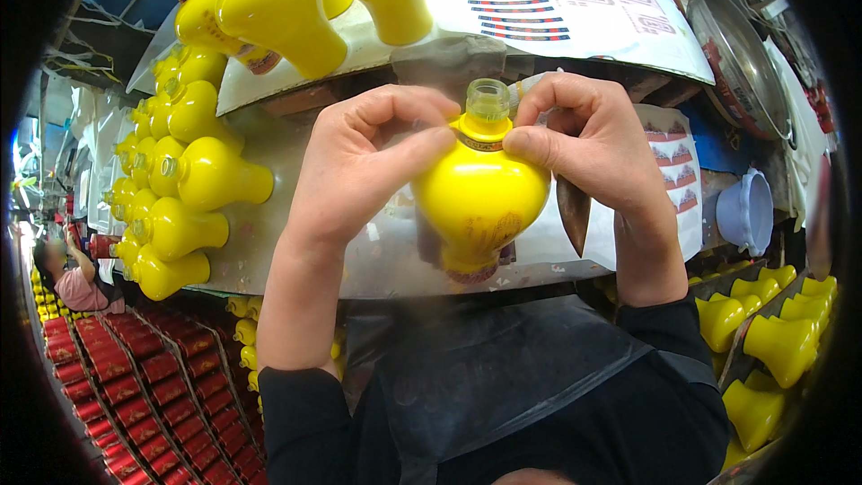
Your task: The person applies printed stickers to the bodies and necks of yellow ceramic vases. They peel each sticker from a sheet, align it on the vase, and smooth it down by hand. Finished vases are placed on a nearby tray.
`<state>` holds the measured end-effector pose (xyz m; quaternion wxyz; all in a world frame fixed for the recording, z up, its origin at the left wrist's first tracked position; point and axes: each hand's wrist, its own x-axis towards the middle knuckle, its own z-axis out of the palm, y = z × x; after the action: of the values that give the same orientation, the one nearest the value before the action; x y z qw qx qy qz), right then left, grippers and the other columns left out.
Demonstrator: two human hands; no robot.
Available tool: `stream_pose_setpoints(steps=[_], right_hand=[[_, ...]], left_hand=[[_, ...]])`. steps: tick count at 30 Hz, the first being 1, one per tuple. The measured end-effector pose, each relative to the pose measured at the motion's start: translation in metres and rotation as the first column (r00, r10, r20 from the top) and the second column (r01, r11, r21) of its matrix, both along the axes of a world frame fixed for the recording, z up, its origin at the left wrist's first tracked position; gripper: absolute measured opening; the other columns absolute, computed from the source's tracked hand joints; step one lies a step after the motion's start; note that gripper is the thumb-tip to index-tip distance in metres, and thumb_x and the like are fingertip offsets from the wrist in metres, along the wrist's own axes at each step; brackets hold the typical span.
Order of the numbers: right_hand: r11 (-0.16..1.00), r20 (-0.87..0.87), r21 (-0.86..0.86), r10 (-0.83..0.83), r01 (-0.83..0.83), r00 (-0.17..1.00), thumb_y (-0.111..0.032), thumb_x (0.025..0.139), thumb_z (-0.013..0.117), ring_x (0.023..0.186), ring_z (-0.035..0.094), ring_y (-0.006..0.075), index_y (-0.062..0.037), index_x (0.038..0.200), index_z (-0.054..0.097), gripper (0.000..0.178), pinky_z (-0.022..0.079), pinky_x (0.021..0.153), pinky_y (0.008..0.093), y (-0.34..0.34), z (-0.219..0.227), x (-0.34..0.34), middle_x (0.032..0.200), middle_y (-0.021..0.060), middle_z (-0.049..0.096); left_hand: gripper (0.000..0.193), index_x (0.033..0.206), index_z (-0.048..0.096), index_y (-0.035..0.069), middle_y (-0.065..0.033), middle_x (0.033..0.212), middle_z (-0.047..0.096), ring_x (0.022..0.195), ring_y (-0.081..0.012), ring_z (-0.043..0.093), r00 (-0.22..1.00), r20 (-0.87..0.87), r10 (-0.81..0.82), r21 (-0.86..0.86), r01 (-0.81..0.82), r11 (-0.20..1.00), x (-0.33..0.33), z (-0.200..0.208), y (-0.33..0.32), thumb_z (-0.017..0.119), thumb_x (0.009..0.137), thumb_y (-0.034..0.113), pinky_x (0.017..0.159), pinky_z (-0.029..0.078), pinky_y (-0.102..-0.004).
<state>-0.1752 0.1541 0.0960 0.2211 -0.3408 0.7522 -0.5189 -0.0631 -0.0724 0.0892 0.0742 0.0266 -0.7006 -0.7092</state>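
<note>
A glossy yellow bottle (pixel 483 189) stands upright at the table's near edge, its clear threaded mouth uncapped. A dark decal strip (pixel 482 142) curves across the front of its neck. From the left, my left hand (pixel 373 148) pinches the neck beside one end of the strip, thumb and forefinger closed. Opposite, my right hand (pixel 588 130) presses its thumb and fingertips to the strip's other end. Below my right palm hangs a dark, pointed, leaf-shaped blade (pixel 573 216), apparently held by the curled fingers; its grip is hidden. Faint reddish print marks the bottle's lower body.
Yellow bottles (pixel 220 175) lie stacked at left; more stand on a raised board (pixel 395 58) holding decal strips (pixel 521 20). At right are a decal sheet (pixel 673 162), pale-blue bucket (pixel 744 212), metal basin (pixel 738 58) and racked bottles (pixel 781 341). Red containers (pixel 153 386) and another person (pixel 79 283) are lower left.
</note>
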Motion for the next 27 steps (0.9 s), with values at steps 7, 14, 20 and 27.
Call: stream_pose_setpoints(steps=[7, 14, 20, 27], right_hand=[[0.991, 0.162, -0.130, 0.033, -0.012, 0.986, -0.018, 0.092, 0.077, 0.067, 0.063, 0.0035, -0.0023, 0.095, 0.069, 0.019, 0.051, 0.060, 0.0167, 0.003, -0.005, 0.000, 0.082, 0.0015, 0.067], [0.985, 0.131, -0.169, 0.005, 0.018, 0.991, -0.017, 0.092, 0.076, 0.067, 0.064, 0.0048, -0.0015, 0.098, 0.069, 0.018, 0.052, 0.061, 0.0168, -0.002, -0.013, 0.001, 0.086, 0.0027, 0.069], [0.986, 0.198, -0.159, -0.020, 0.053, 0.980, -0.026, 0.097, 0.068, 0.084, 0.069, 0.0138, 0.0022, 0.120, 0.070, 0.037, 0.055, 0.074, 0.0247, -0.002, -0.005, -0.002, 0.104, 0.0115, 0.072], [0.999, 0.036, 0.026, 0.037, -0.038, 0.999, -0.034, 0.086, 0.078, 0.079, 0.068, 0.0146, 0.0050, 0.121, 0.071, 0.052, 0.053, 0.069, 0.0251, -0.006, 0.006, 0.005, 0.102, 0.0149, 0.074]], left_hand=[[0.006, 0.092, 0.071, -0.001, -0.0056, 0.105, 0.074, 0.095, -0.0099, 0.066, 1.000, 0.008, -0.022, 0.066, 0.021, 0.998, -0.001, 0.002, 0.003, 0.075, 0.087, 0.002, 0.091, 0.053, -0.0260], [0.006, 0.091, 0.072, 0.000, -0.0059, 0.104, 0.074, 0.094, -0.0098, 0.066, 1.000, 0.001, -0.018, 0.054, 0.018, 0.998, -0.002, 0.003, 0.004, 0.075, 0.087, 0.002, 0.090, 0.053, -0.0260], [0.005, 0.091, 0.072, 0.000, -0.0055, 0.103, 0.075, 0.093, -0.0095, 0.066, 0.999, -0.009, -0.035, 0.061, 0.036, 0.997, -0.002, 0.002, 0.003, 0.075, 0.087, 0.002, 0.090, 0.053, -0.0260], [0.010, 0.097, 0.074, -0.002, -0.0051, 0.102, 0.075, 0.094, -0.0098, 0.066, 1.000, 0.002, -0.016, 0.059, 0.016, 0.998, 0.001, 0.000, 0.003, 0.075, 0.088, 0.003, 0.089, 0.053, -0.0260]])
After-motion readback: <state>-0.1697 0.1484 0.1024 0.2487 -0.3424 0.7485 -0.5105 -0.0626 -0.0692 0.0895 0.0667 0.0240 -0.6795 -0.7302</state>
